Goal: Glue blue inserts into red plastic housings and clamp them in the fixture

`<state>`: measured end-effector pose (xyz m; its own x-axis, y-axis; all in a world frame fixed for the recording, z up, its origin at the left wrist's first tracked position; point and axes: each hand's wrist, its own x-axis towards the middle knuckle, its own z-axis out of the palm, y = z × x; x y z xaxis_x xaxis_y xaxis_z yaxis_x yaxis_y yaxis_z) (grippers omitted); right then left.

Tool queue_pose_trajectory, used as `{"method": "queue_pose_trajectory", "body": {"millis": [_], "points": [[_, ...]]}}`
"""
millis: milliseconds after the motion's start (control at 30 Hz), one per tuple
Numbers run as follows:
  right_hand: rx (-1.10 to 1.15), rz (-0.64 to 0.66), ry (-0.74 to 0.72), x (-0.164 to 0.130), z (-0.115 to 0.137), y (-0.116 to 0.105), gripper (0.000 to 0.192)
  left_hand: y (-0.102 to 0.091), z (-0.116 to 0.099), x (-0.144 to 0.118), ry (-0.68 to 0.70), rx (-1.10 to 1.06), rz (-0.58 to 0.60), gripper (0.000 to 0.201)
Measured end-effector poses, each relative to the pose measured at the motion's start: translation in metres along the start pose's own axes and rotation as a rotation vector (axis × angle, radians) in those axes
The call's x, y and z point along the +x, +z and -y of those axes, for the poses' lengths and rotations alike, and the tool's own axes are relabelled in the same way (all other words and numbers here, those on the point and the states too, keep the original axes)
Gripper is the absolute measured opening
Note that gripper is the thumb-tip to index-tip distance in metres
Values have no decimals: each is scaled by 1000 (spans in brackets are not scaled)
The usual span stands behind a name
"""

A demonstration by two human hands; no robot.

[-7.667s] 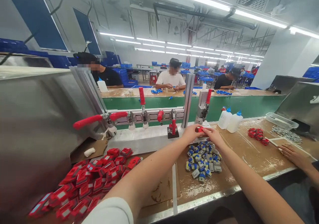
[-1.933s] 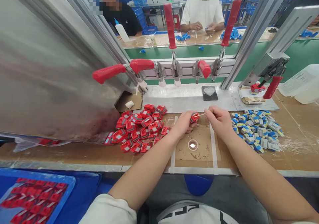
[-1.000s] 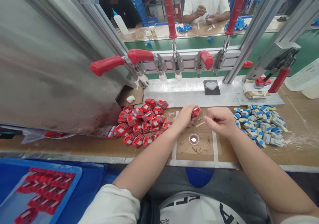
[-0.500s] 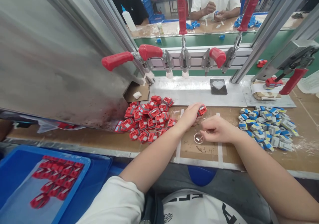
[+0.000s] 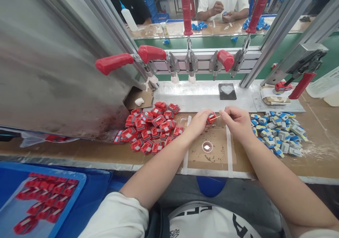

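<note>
My left hand (image 5: pixel 199 122) holds a small red part (image 5: pixel 211 118) just above the brown bench top. My right hand (image 5: pixel 234 120) pinches a thin stick (image 5: pixel 216 117) whose tip touches the red part. Below the hands, a small round dish (image 5: pixel 207 146) of clear liquid sits on a taped square of the bench. A pile of several red parts (image 5: pixel 151 128) lies left of my left hand. A pile of several blue and grey parts (image 5: pixel 278 132) lies right of my right hand.
A row of red-handled toggle clamps (image 5: pixel 185 56) stands behind a white plate with a dark heart-shaped block (image 5: pixel 227 91). One more clamp (image 5: pixel 296 83) presses a red part at right. A steel panel (image 5: pixel 53 72) fills the left. A blue tray (image 5: pixel 39 202) of red parts sits low left. People work across the green conveyor.
My right hand dipped the stick down at the small dish, then rose again and brought its tip to the red part in my left hand. The view shifted slightly.
</note>
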<state>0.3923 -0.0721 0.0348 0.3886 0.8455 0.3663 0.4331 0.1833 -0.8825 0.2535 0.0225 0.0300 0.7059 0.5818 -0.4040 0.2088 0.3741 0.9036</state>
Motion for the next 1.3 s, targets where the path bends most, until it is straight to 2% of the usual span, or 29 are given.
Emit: {"method": "queue_pose_trajectory", "body": {"millis": [267,433,733,867,967,1033,1133,1200,1233,1300], "points": [[-36,11,-9,0,2,0,39,3,-3,-2,20,-15,-55,25],[-123,-28,-33,1,4,-3,40,2,-1,-1,8,-16,-58,26],[-367,-104,-279,2,4,-7,40,-1,3,4,-10,-10,-9,32],[-382,-115,-353,2,4,-6,38,-2,4,4,-12,-4,6,34],[-313,-105,-405,0,7,-8,36,-2,4,4,-16,-16,-5,32],[-217,30,-442,-3,9,-9,38,-2,4,5,-14,-30,-15,33],[-152,475,-489,-8,11,-4,43,-2,4,6,-17,-67,-21,35],[-240,710,-492,-10,12,2,45,-3,4,8,-24,-90,-24,36],[-306,772,-481,-10,13,4,46,-3,3,8,-22,-94,-27,36],[-446,807,-426,-8,14,3,46,-3,3,9,-7,-97,-33,34]]}}
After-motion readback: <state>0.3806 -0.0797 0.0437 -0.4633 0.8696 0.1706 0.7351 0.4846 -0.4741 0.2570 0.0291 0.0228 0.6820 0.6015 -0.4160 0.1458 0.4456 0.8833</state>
